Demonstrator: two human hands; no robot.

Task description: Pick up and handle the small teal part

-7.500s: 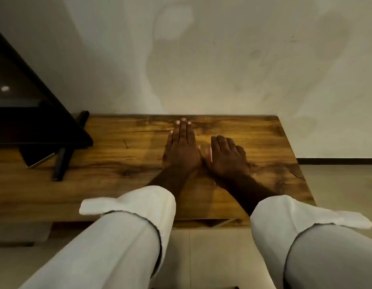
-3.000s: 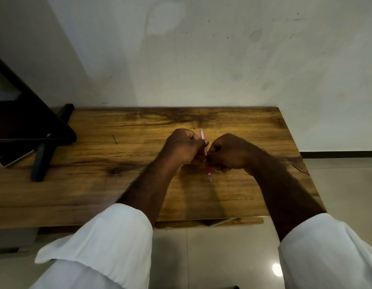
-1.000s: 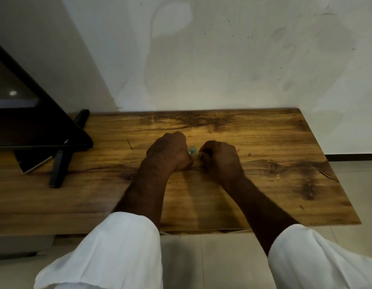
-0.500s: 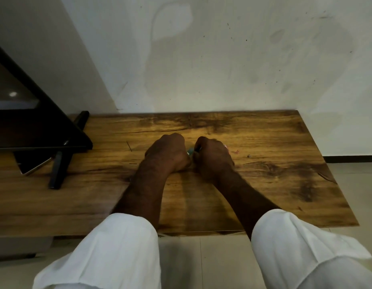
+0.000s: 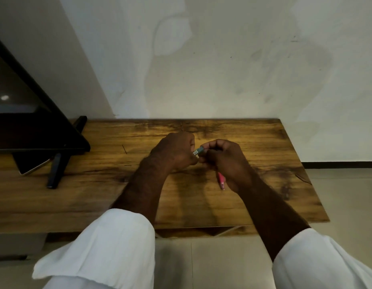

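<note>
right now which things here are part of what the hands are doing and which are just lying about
In hand:
- left hand and right hand, both gripping
- pink pen, in the right hand
- small grey-green piece, pinched between both hands

Lying about:
- black screen on its stand
- phone beneath it
- wooden table

surface: wood-grain top, against wall | black screen: far left, on slanted black stand leg | flat dark device: lying under screen's edge | wall: pale, stained | floor: tiled, right and below
</note>
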